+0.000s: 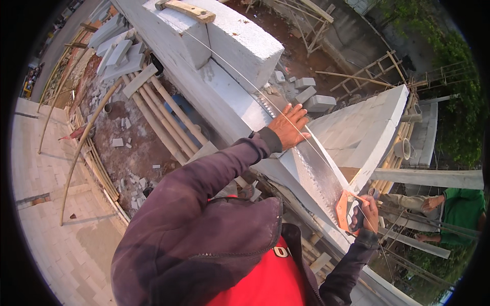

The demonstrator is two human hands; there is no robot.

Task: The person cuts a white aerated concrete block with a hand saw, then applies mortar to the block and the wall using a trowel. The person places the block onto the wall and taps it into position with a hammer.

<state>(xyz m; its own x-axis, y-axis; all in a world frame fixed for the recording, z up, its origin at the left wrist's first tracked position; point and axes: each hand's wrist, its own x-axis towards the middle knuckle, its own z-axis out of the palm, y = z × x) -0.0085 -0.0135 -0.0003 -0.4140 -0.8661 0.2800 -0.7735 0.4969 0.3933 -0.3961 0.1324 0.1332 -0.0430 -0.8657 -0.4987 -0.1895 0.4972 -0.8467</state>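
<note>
Saw (pixel 311 168) clamped in right grip (pixel 368 214), fingers wrapped round its orange handle (pixel 345 210). Blade runs up and left from that grip, teeth on white block (pixel 306 168) lying on the wall top. Left grip (pixel 289 125) flat, fingers spread apart, pressing the block just beside the blade's far end, holding nothing. Thin string (pixel 229 64) stretches past the left grip along the wall (pixel 224 102). Beyond the left grip, a bigger white block (pixel 240 43) sits on the wall, wooden tool (pixel 186 9) on top. Right of the right grip, another person in green (pixel 462 209) stands below. Left of both grips, far down, bamboo poles (pixel 163 115) and block scraps (pixel 117 51) on the ground.
</note>
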